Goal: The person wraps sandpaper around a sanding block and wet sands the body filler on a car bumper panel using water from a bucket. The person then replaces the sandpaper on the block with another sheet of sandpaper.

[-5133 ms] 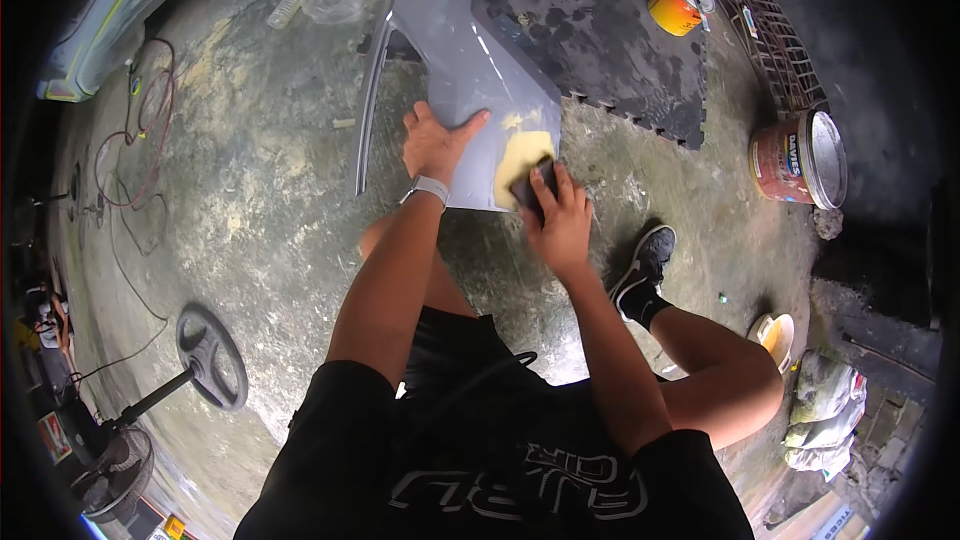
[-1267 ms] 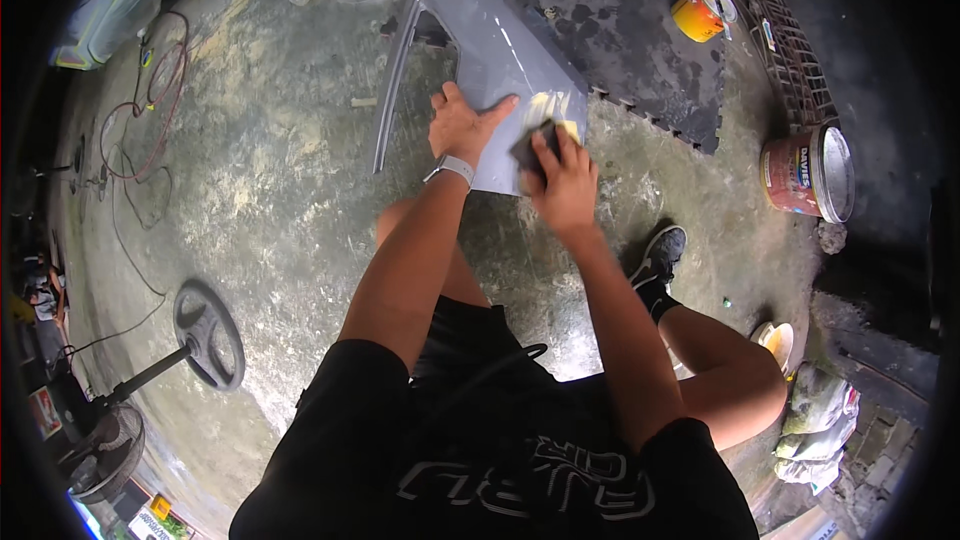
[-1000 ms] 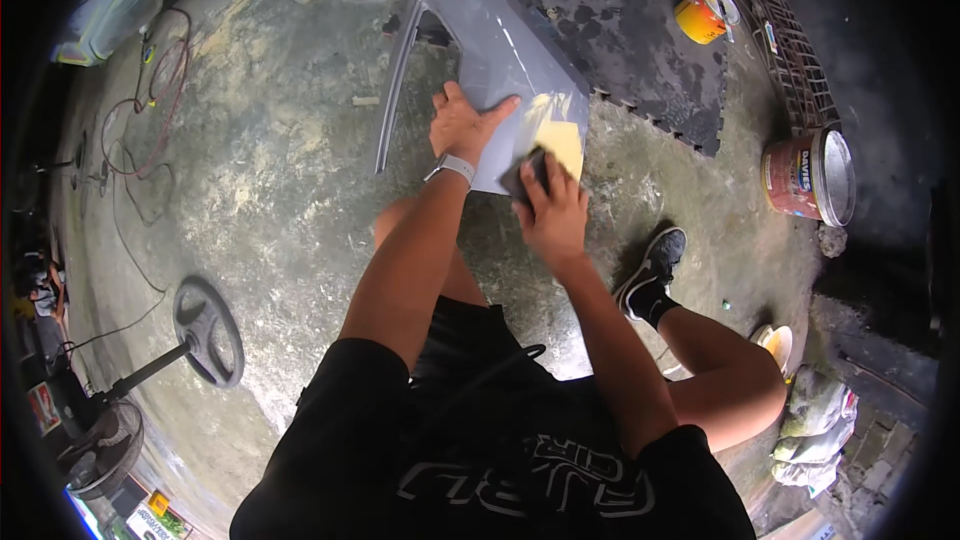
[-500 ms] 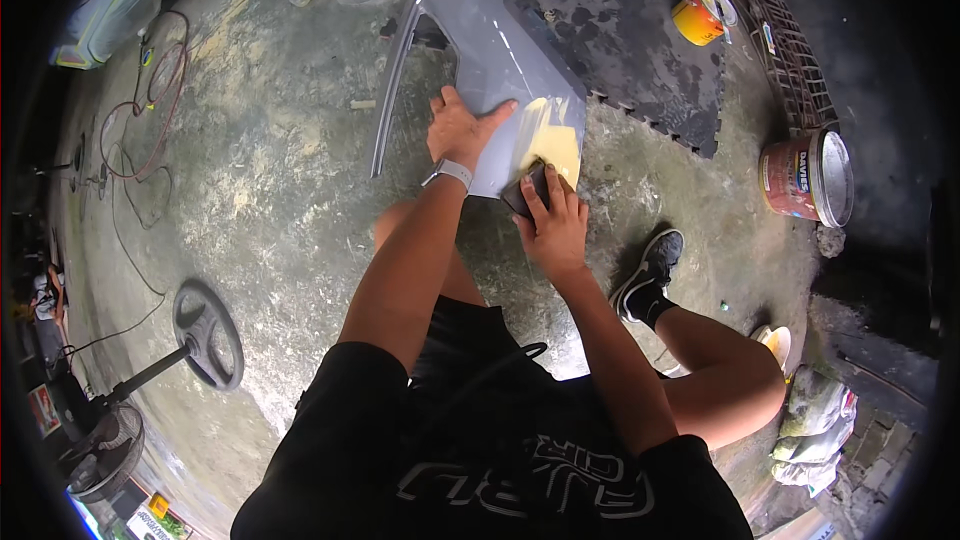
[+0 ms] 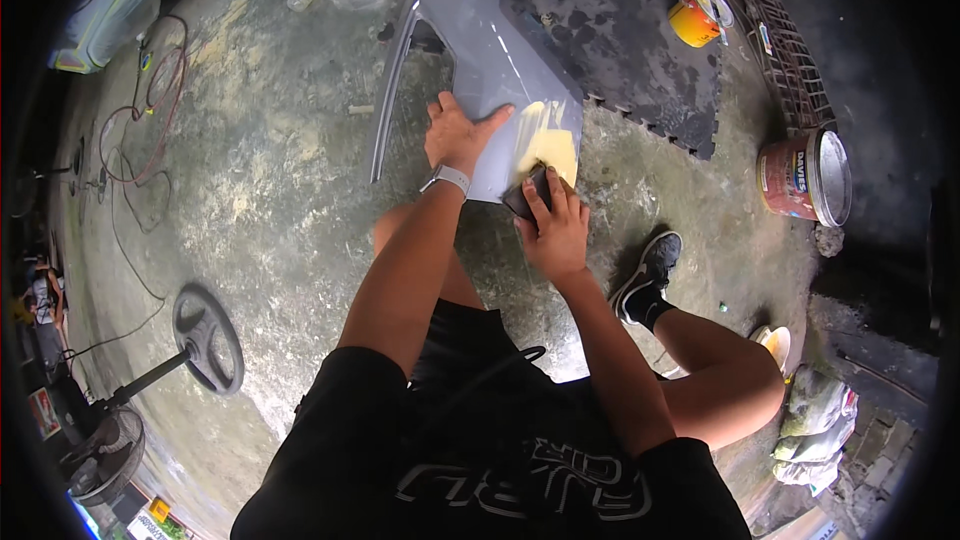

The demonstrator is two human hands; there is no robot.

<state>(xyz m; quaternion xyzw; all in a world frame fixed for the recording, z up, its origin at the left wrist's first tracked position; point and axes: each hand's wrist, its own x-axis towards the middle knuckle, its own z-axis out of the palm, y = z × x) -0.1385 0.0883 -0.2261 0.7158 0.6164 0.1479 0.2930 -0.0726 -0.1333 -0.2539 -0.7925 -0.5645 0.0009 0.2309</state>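
Note:
A grey car body panel stretches away from me over the concrete floor. Near its closest right corner lies a patch of pale yellow filler, smeared at the far end. My right hand grips a dark sanding block and presses it against the near edge of that patch. My left hand, with a watch on the wrist, rests on the panel's left side, thumb and fingers spread. The underside of the block is hidden.
Right of the panel lies a dark foam mat bearing a yellow-orange can. A large red-brown paint bucket stands farther right. On the left are a steering wheel on a post and a coiled hose.
Both hands stay in nearly the same places on the panel. The sanding block remains at the near edge of the filler. The whole view has shifted very slightly.

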